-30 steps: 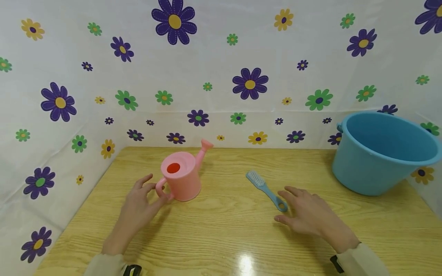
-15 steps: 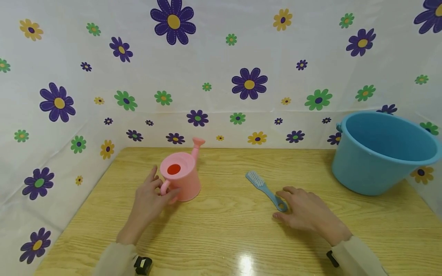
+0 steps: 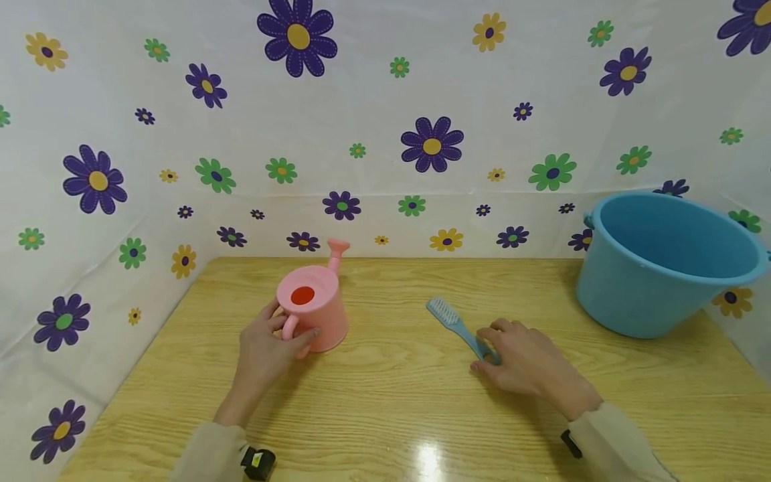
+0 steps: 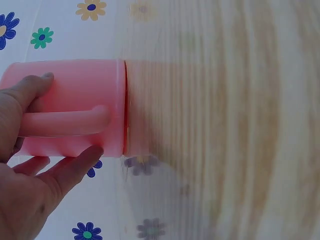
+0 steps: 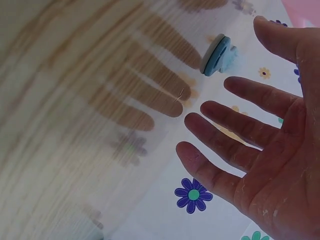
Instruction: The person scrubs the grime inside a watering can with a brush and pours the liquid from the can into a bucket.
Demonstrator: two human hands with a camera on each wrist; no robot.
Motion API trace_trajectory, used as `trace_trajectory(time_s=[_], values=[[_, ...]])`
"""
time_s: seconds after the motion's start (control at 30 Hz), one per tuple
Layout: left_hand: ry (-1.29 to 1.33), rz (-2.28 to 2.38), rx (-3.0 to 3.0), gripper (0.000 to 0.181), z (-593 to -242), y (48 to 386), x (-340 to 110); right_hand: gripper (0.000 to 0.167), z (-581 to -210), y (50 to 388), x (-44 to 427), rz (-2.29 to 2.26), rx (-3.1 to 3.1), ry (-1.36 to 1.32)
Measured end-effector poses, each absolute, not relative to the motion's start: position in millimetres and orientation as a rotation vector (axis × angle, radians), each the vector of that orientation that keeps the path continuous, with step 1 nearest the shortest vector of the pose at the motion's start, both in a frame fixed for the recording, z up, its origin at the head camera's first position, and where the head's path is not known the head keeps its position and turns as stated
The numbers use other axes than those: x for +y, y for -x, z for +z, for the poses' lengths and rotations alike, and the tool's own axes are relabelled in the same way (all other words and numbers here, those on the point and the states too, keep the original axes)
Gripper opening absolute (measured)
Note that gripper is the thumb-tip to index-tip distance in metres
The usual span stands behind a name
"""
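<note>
At the left of the table, a pink toy watering can [image 3: 322,314] stands upright with its spout toward the wall. My left hand [image 3: 263,348] is around its handle [image 4: 65,123]; the thumb lies against one side of the can's body and the fingers lie along the other. A blue brush [image 3: 459,327] with pale bristles lies flat on the tabletop. My right hand [image 3: 530,358] hovers at the brush's handle end, thumb on one side and fingers on the other. In the right wrist view those fingers are extended and spread, apart from the brush [image 5: 216,56].
A large blue bucket [image 3: 632,294] stands at the back right, beyond my right hand. The wood-grain table [image 3: 385,402] ends at a white flower-print sheet [image 3: 385,100] behind and on the sides. Light glares off the table's front.
My left hand has moved right onto the watering can, whose spout has swung slightly left. My right hand has shifted slightly left, closer around the brush's handle end.
</note>
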State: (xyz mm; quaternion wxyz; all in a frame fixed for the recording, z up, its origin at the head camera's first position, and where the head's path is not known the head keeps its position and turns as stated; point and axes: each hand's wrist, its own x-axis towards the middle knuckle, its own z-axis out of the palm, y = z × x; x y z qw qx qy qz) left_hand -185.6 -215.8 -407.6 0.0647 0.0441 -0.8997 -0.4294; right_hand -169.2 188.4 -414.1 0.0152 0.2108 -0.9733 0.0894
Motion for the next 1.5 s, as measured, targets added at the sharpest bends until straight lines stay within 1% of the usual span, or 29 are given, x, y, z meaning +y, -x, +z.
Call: trace_trajectory(time_s=[0.03, 0.1, 0.2, 0.3, 0.33, 0.37, 0.5, 0.53, 0.6, 0.83, 0.97, 1.1, 1.27, 1.5], values=[[-0.136, -1.318, -2.691, 0.063, -408, 185, -215, 0.05, -414, 169, 188, 0.28, -3.026, -0.656], [-0.127, -1.345, -2.647, 0.063, -409, 183, -214, 0.049, -414, 169, 187, 0.282, -3.029, -0.65], [-0.064, -1.338, -2.585, 0.074, -410, 180, -212, 0.048, -415, 169, 185, 0.296, -3.048, -0.639], [0.054, -1.286, -2.536, 0.073, -411, 179, -210, 0.047, -416, 169, 185, 0.297, -3.063, -0.616], [0.093, -1.285, -2.514, 0.077, -411, 178, -210, 0.046, -416, 169, 185, 0.298, -3.066, -0.611], [0.123, -1.275, -2.502, 0.077, -411, 177, -209, 0.045, -417, 170, 185, 0.297, -3.064, -0.612], [0.259, -1.17, -2.459, 0.042, -414, 176, -209, 0.04, -418, 170, 185, 0.299, -3.051, -0.617], [0.282, -1.148, -2.451, 0.038, -414, 176, -208, 0.038, -418, 170, 185, 0.302, -3.044, -0.62], [0.326, -1.075, -2.435, 0.024, -416, 176, -208, 0.034, -418, 171, 184, 0.307, -3.031, -0.631], [0.383, -0.984, -2.415, 0.024, -415, 175, -208, 0.022, -418, 172, 182, 0.339, -3.013, -0.655], [0.375, -1.01, -2.421, 0.029, -415, 175, -209, 0.018, -418, 173, 182, 0.377, -3.022, -0.648], [0.368, -1.046, -2.416, 0.029, -415, 175, -209, 0.013, -417, 173, 181, 0.418, -3.014, -0.638], [0.381, -1.036, -2.419, 0.029, -414, 175, -209, 0.008, -415, 172, 181, 0.475, -3.055, -0.537], [0.395, -1.003, -2.428, 0.029, -414, 174, -210, 0.007, -413, 175, 182, 0.536, -3.134, -0.434]])
